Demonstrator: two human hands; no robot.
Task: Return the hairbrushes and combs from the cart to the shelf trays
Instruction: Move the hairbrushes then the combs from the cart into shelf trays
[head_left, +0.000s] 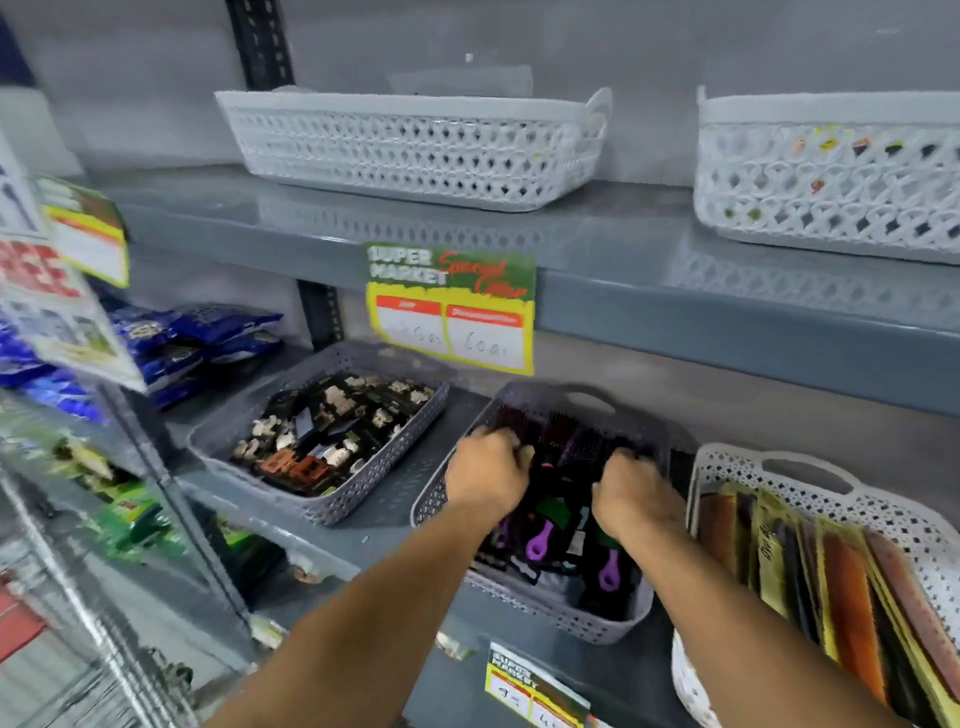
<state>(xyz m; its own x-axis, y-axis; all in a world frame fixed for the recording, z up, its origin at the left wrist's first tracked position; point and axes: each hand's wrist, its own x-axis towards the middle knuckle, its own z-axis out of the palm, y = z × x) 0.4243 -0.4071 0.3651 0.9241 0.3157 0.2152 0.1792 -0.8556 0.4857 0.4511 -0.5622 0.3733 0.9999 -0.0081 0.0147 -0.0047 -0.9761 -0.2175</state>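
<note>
A grey perforated tray (540, 400) stands on the middle shelf and holds several round hairbrushes (558, 525) with dark bristles and purple handle ends. Both my hands are inside it. My left hand (485, 470) curls over the brush heads on the tray's left side. My right hand (631, 493) curls over the brushes on the right side. Whether either hand truly grips a brush is unclear through the blur. A white tray (810, 470) to the right holds packaged combs (852, 587) in orange, brown and yellow.
Another grey tray (363, 493) with hair clips stands left of the brush tray. Two white baskets (415, 150) (831, 176) sit on the upper shelf. Price signs (452, 306) hang from the shelf edge. A wire rack (104, 597) with packets stands at the left.
</note>
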